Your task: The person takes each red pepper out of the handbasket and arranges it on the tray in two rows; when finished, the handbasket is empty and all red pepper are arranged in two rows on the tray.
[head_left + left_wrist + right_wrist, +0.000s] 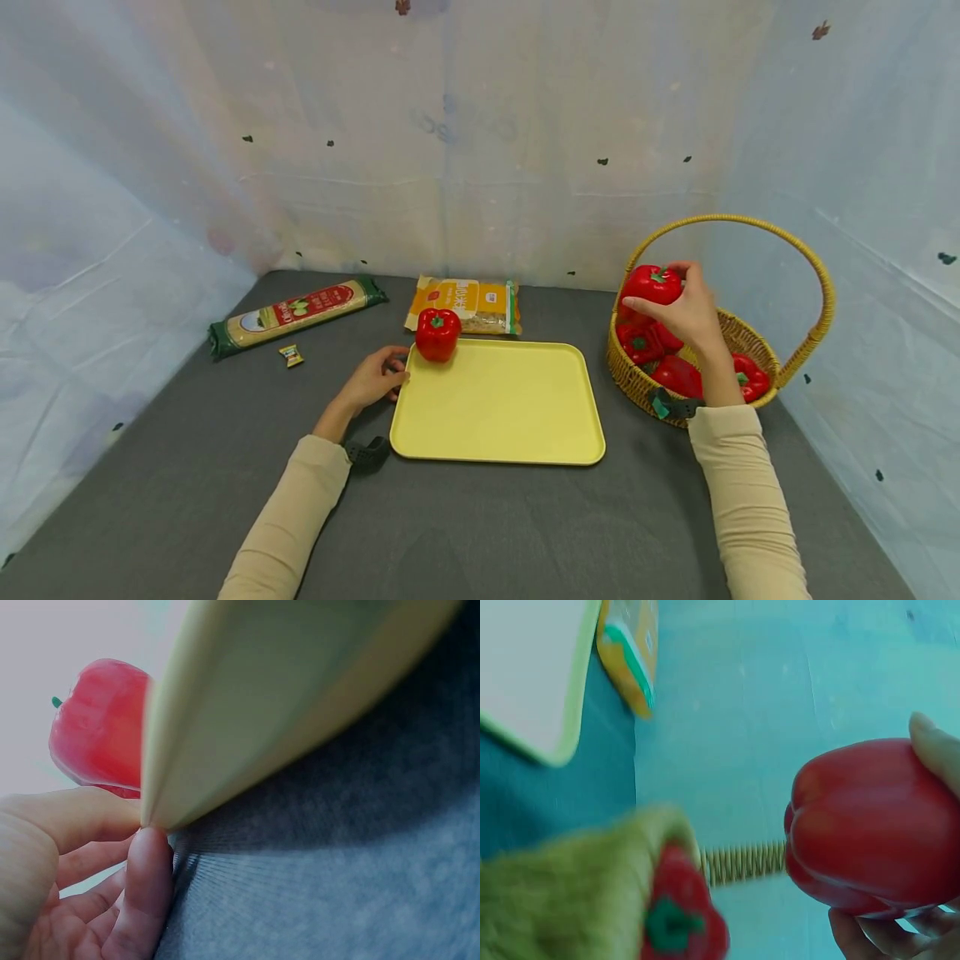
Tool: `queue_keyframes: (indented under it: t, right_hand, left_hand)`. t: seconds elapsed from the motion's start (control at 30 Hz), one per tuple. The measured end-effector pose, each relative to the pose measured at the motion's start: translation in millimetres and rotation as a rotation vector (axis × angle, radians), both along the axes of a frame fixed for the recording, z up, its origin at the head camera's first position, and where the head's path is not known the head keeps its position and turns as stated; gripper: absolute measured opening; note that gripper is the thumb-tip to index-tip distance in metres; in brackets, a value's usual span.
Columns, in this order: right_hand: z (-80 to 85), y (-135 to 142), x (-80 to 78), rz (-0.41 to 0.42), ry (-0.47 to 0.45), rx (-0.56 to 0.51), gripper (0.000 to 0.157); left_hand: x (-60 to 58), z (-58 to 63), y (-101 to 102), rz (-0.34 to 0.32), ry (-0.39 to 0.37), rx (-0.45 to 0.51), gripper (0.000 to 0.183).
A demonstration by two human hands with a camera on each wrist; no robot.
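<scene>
My right hand grips a red bell pepper above the wicker basket; the right wrist view shows fingers around that pepper. Several more red bell peppers lie inside the basket. At the left edge of a yellow tray, my left hand pinches the rim, thumb and finger meeting at the tray's edge in the left wrist view. One red bell pepper rests on the tray's back left corner, stem upward.
Behind the tray lies a yellow bag of grain. A long pack of noodles and a small wrapped sweet lie at the back left. The basket's tall handle arches over its opening. Pale sheeting hangs behind the table.
</scene>
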State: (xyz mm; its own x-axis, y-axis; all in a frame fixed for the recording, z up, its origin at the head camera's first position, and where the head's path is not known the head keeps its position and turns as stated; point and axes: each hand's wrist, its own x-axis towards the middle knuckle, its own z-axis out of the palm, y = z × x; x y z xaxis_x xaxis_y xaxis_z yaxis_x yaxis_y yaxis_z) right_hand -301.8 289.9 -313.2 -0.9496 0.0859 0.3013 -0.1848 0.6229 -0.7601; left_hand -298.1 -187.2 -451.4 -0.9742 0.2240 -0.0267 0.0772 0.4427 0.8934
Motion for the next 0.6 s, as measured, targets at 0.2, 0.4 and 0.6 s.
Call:
queue_keyframes:
  t: [0.2, 0.4, 0.6]
  right_hand:
    - [-3.4, -30.4, 0.4, 0.066, 0.055, -0.018, 0.085]
    - [-9.8, -54.2, -1.6, 0.118, 0.104, -0.043, 0.084]
    - [-18.3, -78.4, -3.4, 0.176, 0.138, -0.051, 0.082]
  left_hand:
    - [0.9, -0.8, -0.4, -0.003, -0.004, 0.009, 0.048]
    - [0.0, -1.8, -0.6, -0.013, 0.006, 0.021, 0.049]
    - [0.3, -0.5, -0.4, -0.011, 0.011, 0.012, 0.046]
